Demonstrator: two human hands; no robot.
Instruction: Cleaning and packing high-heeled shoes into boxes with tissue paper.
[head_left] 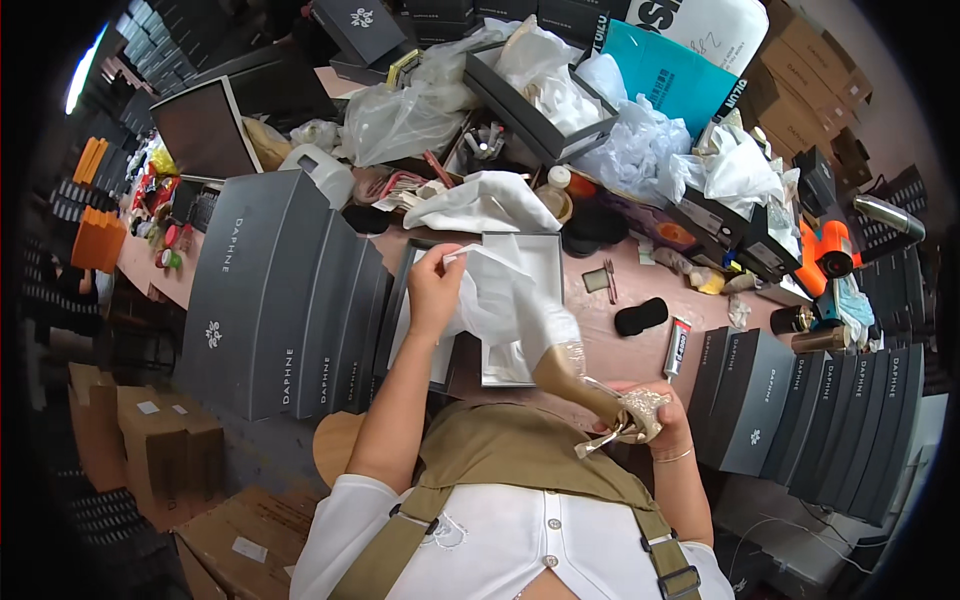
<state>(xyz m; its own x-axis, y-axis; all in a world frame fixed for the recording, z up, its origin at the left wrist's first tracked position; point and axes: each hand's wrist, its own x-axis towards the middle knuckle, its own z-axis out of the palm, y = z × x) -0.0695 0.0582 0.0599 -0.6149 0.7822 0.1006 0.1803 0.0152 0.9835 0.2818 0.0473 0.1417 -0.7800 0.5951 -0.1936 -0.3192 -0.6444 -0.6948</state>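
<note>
My left hand (434, 288) is raised over an open shoebox (553, 262), pinching the corner of a sheet of white tissue paper (488, 295). The paper hangs from my fingers and stretches down to the right. In my right hand (674, 420), close to my apron, is a gold glittery high-heeled sandal (640, 412). Its toe end sits in my palm, and the fingers are partly hidden behind it. The sandal's other end points up and left, against the paper; I cannot tell whether the paper is wrapped round it. More white paper lies inside the box.
Dark grey shoeboxes stand at left (255, 300) and right (745, 400). Beyond the open box are a white cloth (485, 203) and an open box of paper (560, 105). A black sponge-like pad (641, 317) and a tube (678, 346) lie to the right.
</note>
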